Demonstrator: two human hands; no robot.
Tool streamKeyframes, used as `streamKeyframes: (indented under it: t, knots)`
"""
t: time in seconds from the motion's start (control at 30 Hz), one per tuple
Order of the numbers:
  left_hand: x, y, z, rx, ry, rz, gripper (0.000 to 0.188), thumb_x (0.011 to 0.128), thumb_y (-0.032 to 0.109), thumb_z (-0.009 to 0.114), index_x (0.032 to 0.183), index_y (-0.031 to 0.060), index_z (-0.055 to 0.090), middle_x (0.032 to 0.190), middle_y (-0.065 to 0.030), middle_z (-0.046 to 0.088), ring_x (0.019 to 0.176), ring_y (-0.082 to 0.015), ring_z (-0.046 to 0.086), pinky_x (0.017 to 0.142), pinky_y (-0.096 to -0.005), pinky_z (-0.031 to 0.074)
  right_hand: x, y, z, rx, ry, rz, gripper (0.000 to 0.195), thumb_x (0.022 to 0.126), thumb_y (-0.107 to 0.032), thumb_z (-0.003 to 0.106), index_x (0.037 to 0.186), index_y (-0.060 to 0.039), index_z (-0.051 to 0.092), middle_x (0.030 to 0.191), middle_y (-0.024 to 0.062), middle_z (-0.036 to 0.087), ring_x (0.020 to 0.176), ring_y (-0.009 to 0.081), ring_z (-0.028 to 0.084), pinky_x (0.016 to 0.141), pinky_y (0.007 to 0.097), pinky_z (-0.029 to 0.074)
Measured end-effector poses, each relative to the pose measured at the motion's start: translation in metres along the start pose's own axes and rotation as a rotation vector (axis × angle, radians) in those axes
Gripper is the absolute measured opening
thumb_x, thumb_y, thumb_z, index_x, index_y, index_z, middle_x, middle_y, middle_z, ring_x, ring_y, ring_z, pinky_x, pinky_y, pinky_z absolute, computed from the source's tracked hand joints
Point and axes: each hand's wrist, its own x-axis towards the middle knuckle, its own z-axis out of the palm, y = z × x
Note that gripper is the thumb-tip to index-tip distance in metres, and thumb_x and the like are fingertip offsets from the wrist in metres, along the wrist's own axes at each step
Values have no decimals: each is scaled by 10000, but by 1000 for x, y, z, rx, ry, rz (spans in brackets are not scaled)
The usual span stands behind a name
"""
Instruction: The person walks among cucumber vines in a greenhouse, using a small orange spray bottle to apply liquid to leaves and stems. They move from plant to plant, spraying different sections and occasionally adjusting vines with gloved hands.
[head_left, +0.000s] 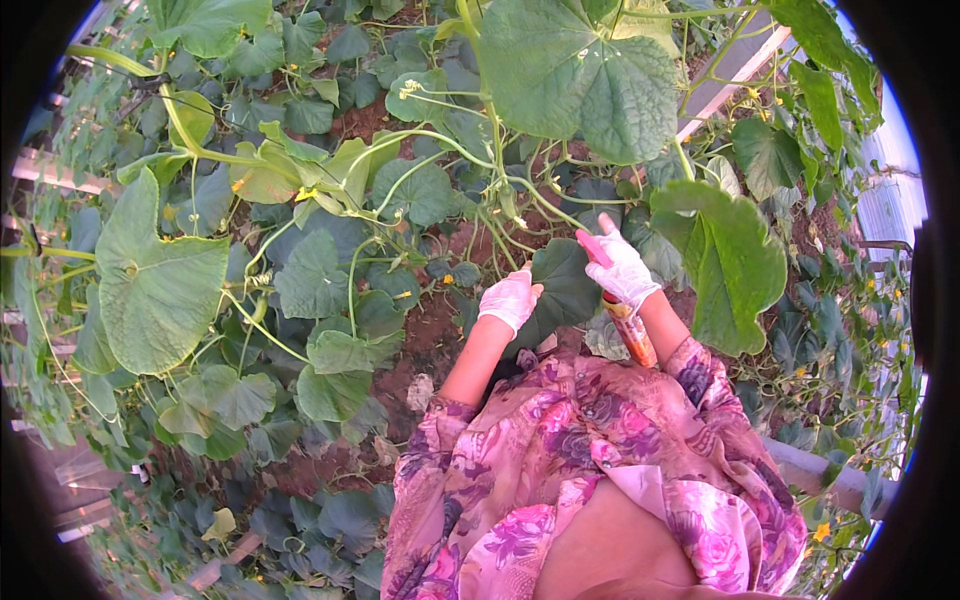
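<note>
My left hand, in a thin white glove, is closed at the edge of a large dark green leaf. Its fingertips meet at a thin green stalk, which they seem to pinch. To the right, my right hand, gloved alike, grips a pink plastic part, with one finger pointing up. Below this hand shows an orange and red can bearing print; whether the pink part belongs to it is hidden by the hand. Above both hands, cucumber vine stems spread out, with a small young cucumber among them.
Broad cucumber leaves hang close in front, another right of my right hand. A vine is tied to a thin line at left. Brown soil shows between plants. A pale pipe runs at lower right.
</note>
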Motion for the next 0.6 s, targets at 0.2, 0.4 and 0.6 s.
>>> streamKeyframes:
  t: [0.2, 0.4, 0.6]
  knots:
    - [22, 8, -106, 207, 164, -57, 523, 844, 362, 574, 1255, 54, 475, 1101, -228, 603, 1002, -375, 596, 849, -448, 476, -20, -19, 16, -21, 47, -33, 404, 693, -160, 596, 1078, -39, 603, 1096, 185, 605, 1007, 343, 591, 861, 376, 498]
    - [130, -13, -147, 246, 225, 252, 487, 790, 183, 645, 1253, 92, 522, 1338, -216, 435, 1132, -367, 525, 940, -413, 455, -30, -51, 18, -28, 107, -35, 346, 711, -117, 566, 1045, -57, 634, 1012, 170, 639, 1013, 319, 601, 834, 378, 515]
    - [176, -19, -156, 671, -148, 244, 297, 789, 281, 653, 1020, 97, 688, 1088, -174, 634, 993, -324, 617, 861, -393, 505, -35, -52, 21, -61, 213, -94, 330, 707, -115, 566, 1021, -47, 642, 989, 174, 640, 1013, 317, 600, 836, 379, 510]
